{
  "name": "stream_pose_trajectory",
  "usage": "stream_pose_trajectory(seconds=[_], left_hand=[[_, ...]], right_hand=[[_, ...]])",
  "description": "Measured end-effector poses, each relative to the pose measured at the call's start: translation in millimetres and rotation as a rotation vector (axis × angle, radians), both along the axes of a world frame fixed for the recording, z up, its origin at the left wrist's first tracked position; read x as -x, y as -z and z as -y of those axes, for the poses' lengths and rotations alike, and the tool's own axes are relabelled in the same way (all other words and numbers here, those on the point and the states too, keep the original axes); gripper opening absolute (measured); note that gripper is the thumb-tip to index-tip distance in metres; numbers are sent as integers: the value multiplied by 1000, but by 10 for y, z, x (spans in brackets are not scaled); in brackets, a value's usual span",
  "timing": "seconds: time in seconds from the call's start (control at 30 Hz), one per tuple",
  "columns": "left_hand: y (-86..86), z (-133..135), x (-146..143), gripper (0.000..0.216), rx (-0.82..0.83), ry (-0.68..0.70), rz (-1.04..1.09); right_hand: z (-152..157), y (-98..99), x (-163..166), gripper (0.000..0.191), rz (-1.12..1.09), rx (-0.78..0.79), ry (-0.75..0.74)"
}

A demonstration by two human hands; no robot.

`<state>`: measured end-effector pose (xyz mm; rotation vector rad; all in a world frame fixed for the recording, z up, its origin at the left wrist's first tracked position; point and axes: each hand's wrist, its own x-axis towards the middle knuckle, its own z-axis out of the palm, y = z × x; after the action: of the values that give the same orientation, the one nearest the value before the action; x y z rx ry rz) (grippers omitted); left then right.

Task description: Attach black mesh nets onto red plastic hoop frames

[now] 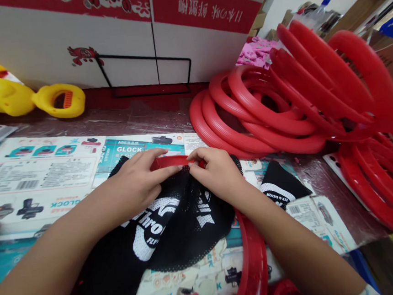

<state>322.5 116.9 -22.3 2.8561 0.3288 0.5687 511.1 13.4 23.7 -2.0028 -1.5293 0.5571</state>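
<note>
A red plastic ring [253, 257] lies under black mesh fabric [187, 240] with white lettering, at the near middle of the table. My left hand [139, 177] is at the ring's far rim, its fingers on either side of the rim and over the mesh edge. Close by on the same rim, my right hand [217, 173] is closed, thumb and fingertips pinching the mesh edge against the ring. The fabric hangs from the rim toward me, folded in the middle. Right of my right hand lies another black mesh piece [278, 184] with white print.
Red rings [258, 110] are heaped at the back right, with more red rings [385, 186] at the right edge. A white-and-red carton [121, 39] stands behind a black wire frame [143, 56]. Yellow plastic parts [2, 95] lie back left. Printed cardboard [47, 167] covers the tabletop.
</note>
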Motion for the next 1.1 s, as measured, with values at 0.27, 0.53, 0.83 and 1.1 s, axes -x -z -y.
stream_pose_trajectory(seconds=[0.27, 0.53, 0.83, 1.1], left_hand=[[43, -9, 6, 56, 8, -29, -30], [35, -2, 7, 55, 11, -13, -12], [15, -4, 7, 54, 5, -2, 17], [28, 16, -5, 54, -10, -29, 9]], right_hand=[[-30, -26, 9, 18, 57, 15, -6], [-6, -8, -7, 18, 9, -60, -38], [8, 23, -25, 19, -24, -131, -43], [-26, 33, -4, 19, 51, -73, -67]])
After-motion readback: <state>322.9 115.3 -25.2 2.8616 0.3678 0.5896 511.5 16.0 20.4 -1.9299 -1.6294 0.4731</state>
